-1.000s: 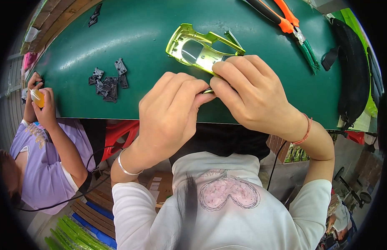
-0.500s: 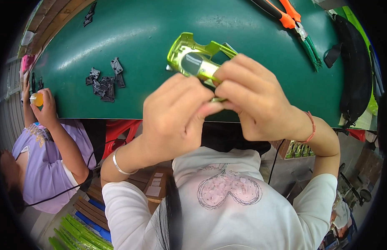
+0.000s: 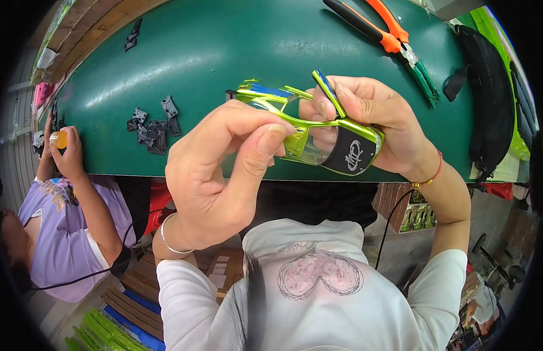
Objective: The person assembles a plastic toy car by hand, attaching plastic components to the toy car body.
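In front of me, a shiny lime-green plastic housing (image 3: pixel 346 151) with clear windows and a black panel is held above the near part of the green table. My left hand (image 3: pixel 216 169) pinches its left side between thumb and fingers. At the other end, my right hand (image 3: pixel 379 120) grips it, fingers behind and thumb near a narrow green strip that sticks up. Whether that strip is a separate piece, I cannot tell. Part of the housing's left end is hidden behind my left fingers.
Small black plastic pieces (image 3: pixel 153 136) lie heaped on the table (image 3: pixel 225 64) to the left. Orange-and-black-handled pliers (image 3: pixel 391 44) with green-covered jaws rest at the back right, beside a long black case (image 3: pixel 488 99). At far left, a co-worker's hand (image 3: pixel 70 153) holds a small orange-yellow item.
The housing has been turned, so its black panel now faces up and its right end shows. My left hand has shifted left, and the right hand's fingers have opened out around it.
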The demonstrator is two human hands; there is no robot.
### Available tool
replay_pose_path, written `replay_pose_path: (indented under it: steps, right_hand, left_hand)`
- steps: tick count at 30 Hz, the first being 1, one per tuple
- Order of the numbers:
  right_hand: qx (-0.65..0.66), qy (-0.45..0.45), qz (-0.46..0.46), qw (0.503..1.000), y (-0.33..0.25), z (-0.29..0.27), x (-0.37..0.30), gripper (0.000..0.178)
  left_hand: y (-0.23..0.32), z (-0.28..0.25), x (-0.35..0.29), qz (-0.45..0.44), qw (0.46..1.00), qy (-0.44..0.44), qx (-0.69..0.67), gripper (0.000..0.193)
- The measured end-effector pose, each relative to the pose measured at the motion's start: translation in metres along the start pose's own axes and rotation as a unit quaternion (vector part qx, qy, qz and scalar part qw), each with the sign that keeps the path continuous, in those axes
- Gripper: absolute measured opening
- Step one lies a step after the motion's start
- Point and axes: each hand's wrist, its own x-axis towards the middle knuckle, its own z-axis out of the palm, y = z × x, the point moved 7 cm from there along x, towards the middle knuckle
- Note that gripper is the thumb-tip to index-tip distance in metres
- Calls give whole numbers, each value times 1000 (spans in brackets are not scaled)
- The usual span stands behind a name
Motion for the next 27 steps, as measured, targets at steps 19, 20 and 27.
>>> replay_pose_path:
  steps: [19,20,27]
  right_hand:
    - [14,-60,16,998,4,9,2,36]
    - [14,-60,16,998,4,9,2,36]
    - [-39,-61,4,997,-2,13,3,37]
  left_hand:
    - [18,-21,-9,39,998,36,17,7]
    - [17,-20,-9,39,999,28,22,7]
    - [20,-18,-11,41,999,18,25,7]
